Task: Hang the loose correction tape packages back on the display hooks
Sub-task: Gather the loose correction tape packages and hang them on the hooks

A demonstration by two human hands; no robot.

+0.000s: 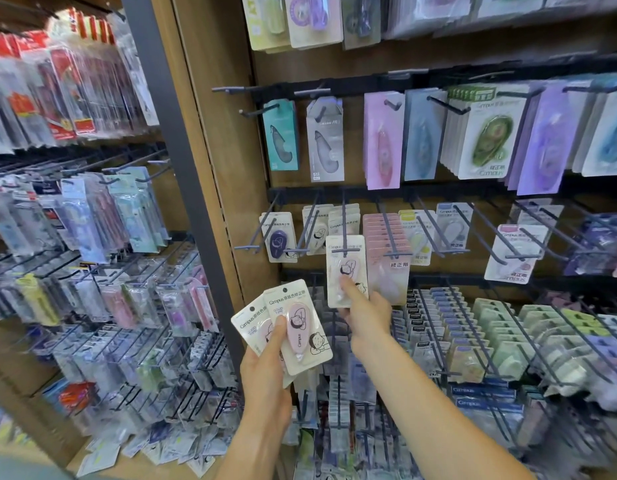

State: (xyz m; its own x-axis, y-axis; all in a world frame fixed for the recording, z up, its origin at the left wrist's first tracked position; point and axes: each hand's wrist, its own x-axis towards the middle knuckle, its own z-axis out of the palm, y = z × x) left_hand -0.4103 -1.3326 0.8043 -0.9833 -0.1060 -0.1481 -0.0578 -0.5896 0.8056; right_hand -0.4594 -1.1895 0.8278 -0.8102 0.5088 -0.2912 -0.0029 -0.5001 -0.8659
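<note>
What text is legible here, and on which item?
"Campus", "GOOD TIME": front package gripped in left hand.
"Campus": package on the hook touched by right hand.
"Campus": green package.
Other packaging print: too blurred.

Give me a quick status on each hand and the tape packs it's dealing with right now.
Left hand: gripping loose packs, thumb across the front one.
Loose packs: at least two, fanned, off any hook.
Right hand: forefinger pressing the hanging pack; whether the thumb pinches it behind cannot be seen.
Hanging pack: threaded on its hook, at the front end, upright.
Pink stack: hung on the hook beside it.
</note>
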